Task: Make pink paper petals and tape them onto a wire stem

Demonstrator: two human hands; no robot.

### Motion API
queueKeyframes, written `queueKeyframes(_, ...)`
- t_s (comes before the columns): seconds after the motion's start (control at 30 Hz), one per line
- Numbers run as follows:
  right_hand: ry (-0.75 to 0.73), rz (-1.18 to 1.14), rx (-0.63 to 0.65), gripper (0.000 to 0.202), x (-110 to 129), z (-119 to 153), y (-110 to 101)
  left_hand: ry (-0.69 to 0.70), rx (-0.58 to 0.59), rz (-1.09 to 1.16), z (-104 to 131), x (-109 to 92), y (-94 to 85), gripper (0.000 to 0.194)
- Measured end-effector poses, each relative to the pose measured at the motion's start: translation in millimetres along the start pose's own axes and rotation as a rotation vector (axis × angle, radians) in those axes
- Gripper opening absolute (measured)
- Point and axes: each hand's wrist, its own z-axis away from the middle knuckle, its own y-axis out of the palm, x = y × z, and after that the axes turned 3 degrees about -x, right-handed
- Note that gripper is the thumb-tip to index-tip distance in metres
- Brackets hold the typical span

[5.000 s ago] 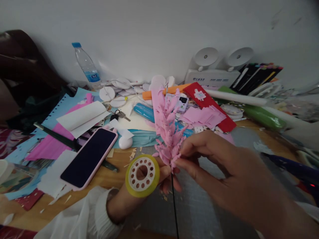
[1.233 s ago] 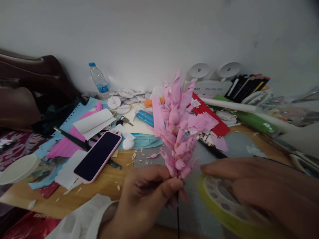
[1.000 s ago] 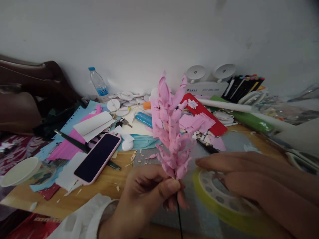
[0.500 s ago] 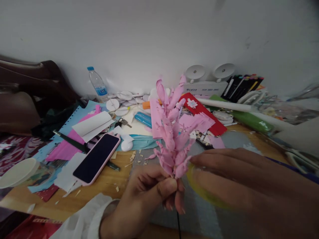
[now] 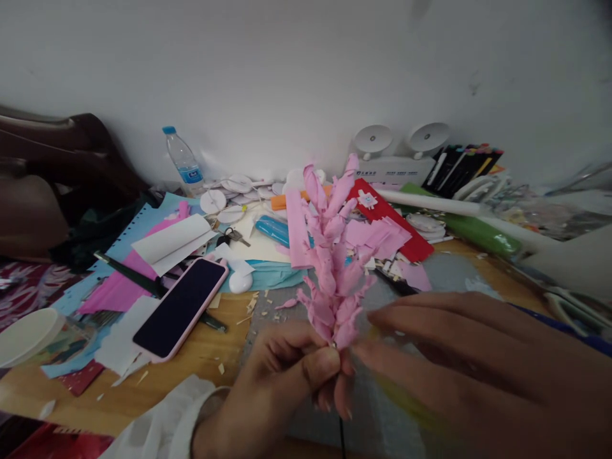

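The left hand point(image 5: 282, 376) pinches the wire stem point(image 5: 341, 440) just under the lowest petals of the pink paper flower point(image 5: 335, 255), thumb and fingers closed tight, holding it upright above the desk point(image 5: 201, 350). The step looks like fixing petals at the base; next the wrap needs a steady stem. The spike is tall, its curled petals layered upward. The right hand point(image 5: 478, 376) reaches in, fingers nearly straight, tips at the base; whether it holds anything I cannot tell.

Wood table point(image 5: 210, 347), grey mat point(image 5: 454, 271), phone point(image 5: 182, 307), paper scraps point(image 5: 143, 280), keys point(image 5: 232, 236), water btl point(image 5: 182, 159)
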Motion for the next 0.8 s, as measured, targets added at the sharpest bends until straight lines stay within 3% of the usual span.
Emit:
queueKeyframes(0.13,-0.060,0.090,0.039,0.034,-1.6,-2.6,0.8,0.011,0.004,-0.013,-0.1,2.1,0.3,0.026)
queueKeyframes(0.47,-0.084,0.071,0.092,0.040,-4.0,-8.2,-2.2,-0.005,-0.030,-0.011,-1.3,2.8,0.2,0.025)
queueKeyframes(0.8,-0.052,0.072,0.097,0.050,-2.0,-6.3,-0.4,-0.030,-0.012,-0.065,2.4,-0.6,-0.5,0.019)
